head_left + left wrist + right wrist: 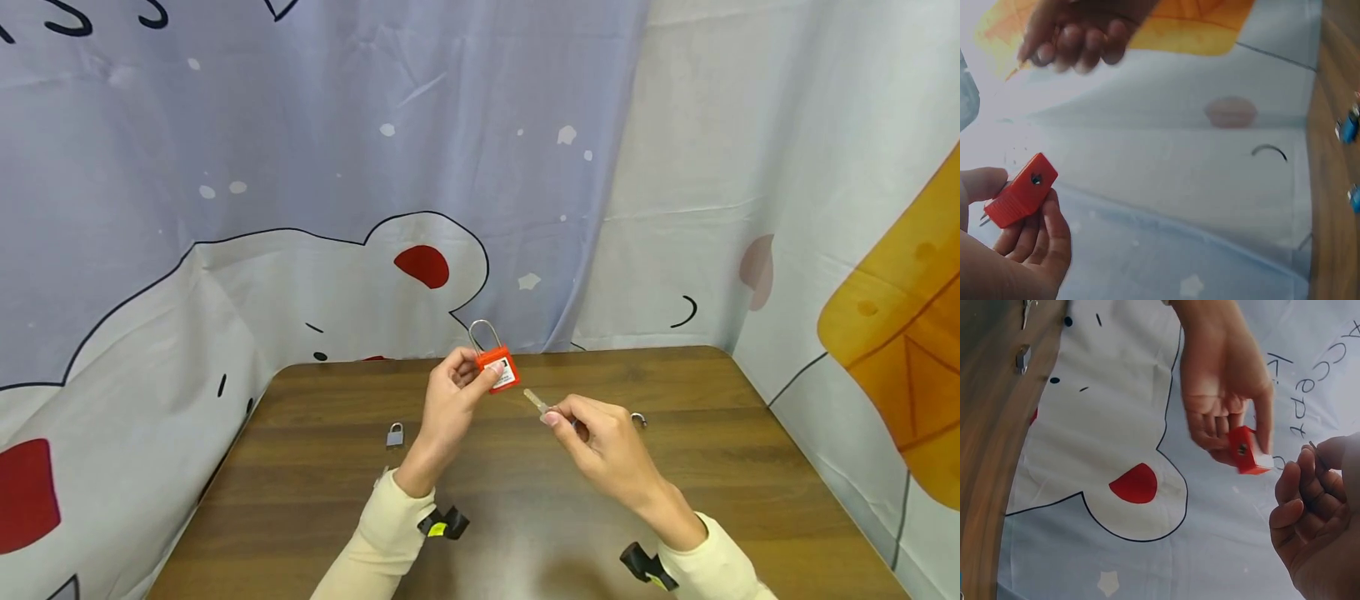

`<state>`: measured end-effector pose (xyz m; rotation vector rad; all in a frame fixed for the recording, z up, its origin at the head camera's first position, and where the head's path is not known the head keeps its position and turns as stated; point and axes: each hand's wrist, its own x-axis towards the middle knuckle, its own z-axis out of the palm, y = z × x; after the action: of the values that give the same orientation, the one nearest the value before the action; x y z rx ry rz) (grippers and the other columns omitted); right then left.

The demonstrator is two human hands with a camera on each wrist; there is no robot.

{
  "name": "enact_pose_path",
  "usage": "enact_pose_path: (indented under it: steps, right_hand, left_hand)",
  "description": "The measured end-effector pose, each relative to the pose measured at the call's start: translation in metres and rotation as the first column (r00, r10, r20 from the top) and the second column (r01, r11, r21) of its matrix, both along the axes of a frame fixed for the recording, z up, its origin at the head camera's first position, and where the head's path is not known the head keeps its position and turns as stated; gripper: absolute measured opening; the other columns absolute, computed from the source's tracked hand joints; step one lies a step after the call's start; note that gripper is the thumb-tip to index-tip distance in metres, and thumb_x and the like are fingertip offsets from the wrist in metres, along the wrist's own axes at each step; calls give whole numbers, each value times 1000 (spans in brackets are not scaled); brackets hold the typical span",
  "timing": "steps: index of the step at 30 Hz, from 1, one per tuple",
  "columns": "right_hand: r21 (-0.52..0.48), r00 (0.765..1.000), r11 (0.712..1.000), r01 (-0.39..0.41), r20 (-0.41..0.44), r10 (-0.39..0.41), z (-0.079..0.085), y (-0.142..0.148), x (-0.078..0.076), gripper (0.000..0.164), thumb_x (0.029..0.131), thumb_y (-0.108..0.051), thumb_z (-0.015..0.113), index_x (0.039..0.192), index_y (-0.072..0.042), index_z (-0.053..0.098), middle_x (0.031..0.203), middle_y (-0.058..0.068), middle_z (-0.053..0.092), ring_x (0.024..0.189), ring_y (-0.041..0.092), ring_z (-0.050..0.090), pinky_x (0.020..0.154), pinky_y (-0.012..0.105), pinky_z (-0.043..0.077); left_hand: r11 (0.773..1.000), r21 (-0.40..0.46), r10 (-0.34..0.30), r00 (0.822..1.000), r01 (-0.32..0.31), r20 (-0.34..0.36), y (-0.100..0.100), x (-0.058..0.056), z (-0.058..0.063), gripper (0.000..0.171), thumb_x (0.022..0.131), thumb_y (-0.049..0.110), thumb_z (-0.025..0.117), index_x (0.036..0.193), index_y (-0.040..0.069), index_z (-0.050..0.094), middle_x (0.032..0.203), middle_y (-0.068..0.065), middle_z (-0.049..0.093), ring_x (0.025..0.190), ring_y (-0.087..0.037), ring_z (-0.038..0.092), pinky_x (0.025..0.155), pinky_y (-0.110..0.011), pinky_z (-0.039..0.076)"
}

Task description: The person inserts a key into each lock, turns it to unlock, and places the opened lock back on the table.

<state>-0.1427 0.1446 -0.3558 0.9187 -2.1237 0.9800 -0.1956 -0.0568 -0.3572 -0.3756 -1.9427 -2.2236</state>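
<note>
My left hand [448, 398] holds up a red padlock [508, 357] between thumb and fingers, above the table's far part. Its thin metal shackle points up, and a white label faces me under the thumb. The keyhole end of the red padlock [1036, 180] shows in the left wrist view. Just to the right, my right hand [611, 446] pinches a key [533, 399] by its head, the blade aimed toward the padlock but apart from it. In the right wrist view the key [1317, 451] is seen only as a thin edge.
A small grey padlock [395, 436] stands on the wooden table [315, 517], left of my left hand. A metal shackle [639, 419] shows behind my right hand. Blue objects [1349, 128] lie on the table in the left wrist view. A printed curtain [337, 167] hangs behind.
</note>
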Motion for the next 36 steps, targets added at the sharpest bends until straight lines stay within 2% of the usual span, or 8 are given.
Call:
enact_pose_path:
  steps: [5, 8, 12, 19, 22, 28, 33, 36]
  right_hand:
    - [-21, 1000, 1000, -22, -22, 22, 0, -5, 3, 14, 84, -7, 65, 80, -20, 61, 63, -14, 46, 56, -4, 37, 51, 5, 29]
    - [-27, 999, 999, -30, -32, 29, 0, -8, 4, 14, 84, -7, 65, 80, -20, 61, 63, -14, 45, 57, -4, 37, 51, 5, 29]
    - [-42, 998, 998, -38, -55, 36, 1, -12, 6, 14, 84, -7, 65, 79, -19, 61, 62, -14, 44, 57, -4, 37, 51, 5, 29]
    - [-70, 995, 997, -43, -95, 36, 3, -19, 8, 12, 84, -7, 64, 77, -17, 61, 63, -15, 44, 55, 0, 39, 52, 5, 29]
    - [-71, 994, 997, -43, -106, 36, 4, -21, 9, 13, 84, -7, 64, 77, -18, 61, 63, -15, 44, 55, 1, 39, 53, 5, 29]
    - [-74, 995, 997, -32, -99, 24, 6, -24, 11, 14, 84, -8, 64, 78, -20, 61, 62, -15, 44, 55, -1, 38, 52, 5, 29]
    - [-70, 997, 997, -23, -70, 18, 7, -25, 13, 14, 84, -8, 64, 78, -20, 62, 61, -14, 45, 54, 1, 39, 52, 5, 28]
    - [-68, 998, 997, -20, -56, 16, 7, -25, 14, 14, 84, -8, 64, 78, -20, 62, 61, -13, 45, 55, -1, 37, 51, 5, 28]
  left_hand:
    - [992, 125, -28, 1000, 29, -8, 4, 13, 12, 18, 82, 9, 67, 91, 4, 52, 88, 0, 62, 78, -8, 60, 70, -19, 50]
    - [975, 210, -68, 998, 68, -9, 6, 19, 16, 16, 81, 7, 65, 90, 8, 51, 88, 2, 62, 77, -8, 60, 71, -18, 49]
    - [933, 334, -141, 990, 135, -7, 6, 26, 20, 15, 84, 5, 61, 91, 11, 49, 89, 2, 60, 82, -8, 59, 73, -18, 49]
    - [840, 500, -229, 973, 212, -28, 6, 36, 25, 7, 89, 6, 52, 93, 10, 48, 93, 1, 58, 87, -9, 57, 79, -18, 47]
    - [814, 534, -254, 967, 229, -28, 5, 38, 26, 7, 91, 8, 51, 98, 9, 50, 94, 2, 60, 87, -8, 57, 79, -18, 46]
    - [783, 576, -288, 958, 236, 0, 6, 43, 28, 13, 93, 11, 51, 105, 9, 52, 97, 2, 60, 88, -7, 58, 82, -18, 47]
    - [770, 590, -304, 953, 244, 4, 7, 48, 27, 12, 93, 10, 49, 105, 9, 52, 97, 2, 61, 88, -7, 58, 83, -19, 47]
    - [772, 581, -314, 949, 258, -3, 8, 50, 26, 14, 94, 8, 48, 108, 8, 51, 96, 3, 61, 87, -7, 58, 82, -18, 47]
